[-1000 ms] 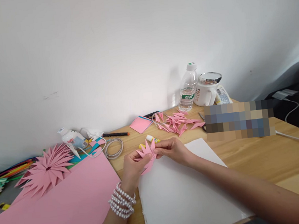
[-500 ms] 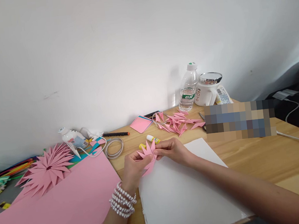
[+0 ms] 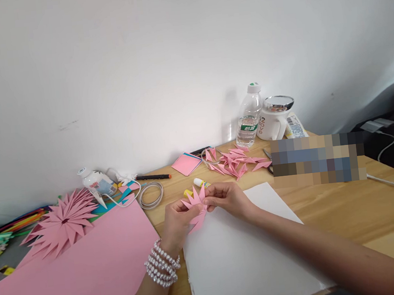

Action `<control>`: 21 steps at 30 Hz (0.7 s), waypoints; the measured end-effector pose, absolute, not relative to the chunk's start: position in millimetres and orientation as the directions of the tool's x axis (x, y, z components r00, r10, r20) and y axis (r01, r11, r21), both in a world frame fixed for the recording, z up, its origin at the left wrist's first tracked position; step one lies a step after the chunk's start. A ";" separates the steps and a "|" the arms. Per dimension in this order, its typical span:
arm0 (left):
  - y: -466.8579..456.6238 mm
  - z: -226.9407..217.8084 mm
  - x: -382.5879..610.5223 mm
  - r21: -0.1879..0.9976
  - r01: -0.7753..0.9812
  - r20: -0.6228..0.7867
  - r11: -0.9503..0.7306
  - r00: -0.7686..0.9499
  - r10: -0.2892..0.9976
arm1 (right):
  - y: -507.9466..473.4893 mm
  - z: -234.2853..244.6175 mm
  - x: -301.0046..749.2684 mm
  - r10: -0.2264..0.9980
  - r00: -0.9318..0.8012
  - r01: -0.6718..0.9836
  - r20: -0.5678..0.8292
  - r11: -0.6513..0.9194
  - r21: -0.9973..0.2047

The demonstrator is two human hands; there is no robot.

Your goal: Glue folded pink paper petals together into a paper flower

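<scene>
Between my two hands is a pink folded paper star [image 3: 196, 201] with several points, above the far left corner of a white board [image 3: 243, 255]. My left hand [image 3: 179, 217] pinches its left side, thumb across the front. With thumb and fingertips pressed together, my right hand [image 3: 227, 198] grips its right edge. Behind the star lies a glue stick [image 3: 200, 182], its yellow cap [image 3: 187, 193] apart from it. A heap of pink folded paper pieces [image 3: 235, 162] sits farther back, and a larger pink paper star [image 3: 64, 221] rests at left.
Pink paper sheets [image 3: 72, 273] cover the left front. Along the wall stand a water bottle [image 3: 249, 116] and a white mug [image 3: 274, 118]. A coiled cable [image 3: 152, 195], a black marker [image 3: 153, 177], square pink papers [image 3: 186, 163], scissors [image 3: 268, 154] and a white bottle [image 3: 96, 180] lie about.
Almost nothing differs. Both hands keep their hold on the paper star, with only a very slight shift of the whole view.
</scene>
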State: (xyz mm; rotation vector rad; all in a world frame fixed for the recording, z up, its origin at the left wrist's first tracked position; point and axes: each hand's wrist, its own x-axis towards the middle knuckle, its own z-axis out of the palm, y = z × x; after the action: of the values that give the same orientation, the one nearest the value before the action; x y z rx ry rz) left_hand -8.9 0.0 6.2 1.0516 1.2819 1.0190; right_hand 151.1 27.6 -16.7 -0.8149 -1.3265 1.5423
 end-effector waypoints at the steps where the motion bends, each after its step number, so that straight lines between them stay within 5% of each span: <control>1: 0.0 6.7 -8.8 0.973 -0.005 -0.232 0.233 0.035 0.972 | 27.5 -16.8 151.0 0.928 -0.363 -0.215 0.080 0.000 -0.977; 21: 1.4 1.7 -10.2 0.973 -0.024 -0.230 0.230 -0.015 0.973 | 29.9 -14.6 154.5 0.884 -0.466 -0.222 0.033 -0.081 -0.972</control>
State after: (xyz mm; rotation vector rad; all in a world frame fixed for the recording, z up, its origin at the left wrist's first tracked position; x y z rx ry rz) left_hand -10.2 1.4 1.7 1.0125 1.3066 1.0594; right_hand 154.5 29.9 -14.6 -0.7754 -1.3476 1.6771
